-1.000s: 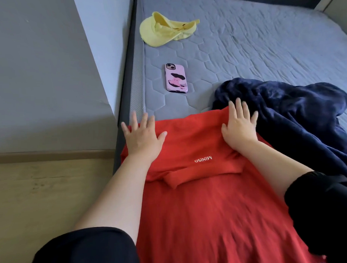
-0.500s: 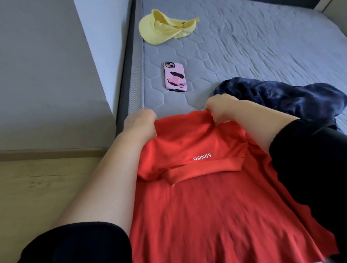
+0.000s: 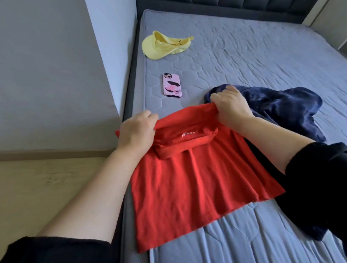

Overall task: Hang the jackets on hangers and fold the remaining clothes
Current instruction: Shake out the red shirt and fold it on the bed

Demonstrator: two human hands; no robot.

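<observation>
A red T-shirt (image 3: 190, 182) lies on the grey mattress (image 3: 254, 54), its sleeves folded in and white lettering near the collar. My left hand (image 3: 136, 131) grips the left corner of the shirt's far edge. My right hand (image 3: 230, 106) grips the right corner of that edge. Both hands hold the far edge raised off the bed, while the shirt's hem lies flat toward me. A crumpled dark blue garment (image 3: 277, 109) sits just right of the shirt, partly under my right forearm.
A pink phone (image 3: 172, 84) lies beyond the shirt, and a yellow cap (image 3: 165, 45) sits farther back near the mattress's left edge. A grey wall and wooden floor (image 3: 32, 187) border the bed on the left. A padded headboard (image 3: 232, 1) runs along the back.
My hands went from lying flat on the folded shirt to gripping its far corners and lifting that edge. The whole shirt is now in view, its hem showing.
</observation>
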